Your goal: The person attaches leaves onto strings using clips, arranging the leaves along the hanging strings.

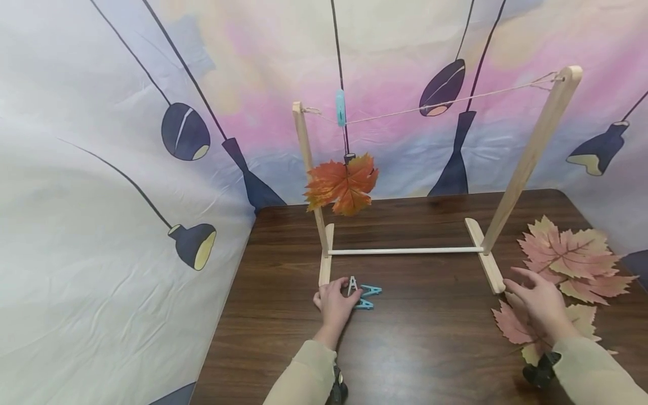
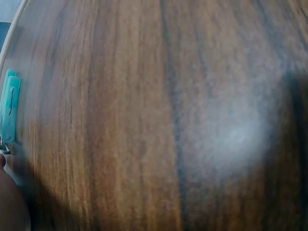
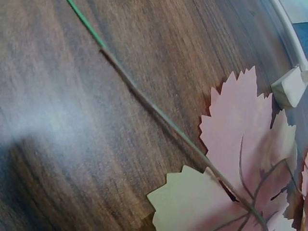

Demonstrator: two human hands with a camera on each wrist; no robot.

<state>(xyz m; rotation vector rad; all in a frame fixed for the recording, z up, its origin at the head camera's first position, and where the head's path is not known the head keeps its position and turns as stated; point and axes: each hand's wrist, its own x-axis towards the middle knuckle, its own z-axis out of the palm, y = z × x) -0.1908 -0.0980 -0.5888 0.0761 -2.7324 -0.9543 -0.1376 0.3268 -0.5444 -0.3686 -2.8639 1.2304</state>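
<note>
My left hand (image 1: 335,304) is low over the table left of centre, with thumb and forefinger on either side of a whitish clothespin (image 1: 352,284), pinching it. Two blue clothespins (image 1: 372,290) lie just right of the thumb; a teal clothespin (image 2: 10,108) shows at the left edge of the left wrist view. My right hand (image 1: 544,306) reaches over a pink-and-cream artificial leaf (image 1: 513,325), fingers spread and holding nothing. That leaf (image 3: 236,139) and its long green stem fill part of the right wrist view; the hand itself is out of that view.
A wooden stand (image 1: 526,163) with a string (image 1: 395,115) between its posts stands at the back. From the string, a blue clothespin (image 1: 341,107) hangs an orange leaf (image 1: 344,184). More pink leaves (image 1: 577,259) lie at the right. Behind is a painted cloth (image 1: 126,270).
</note>
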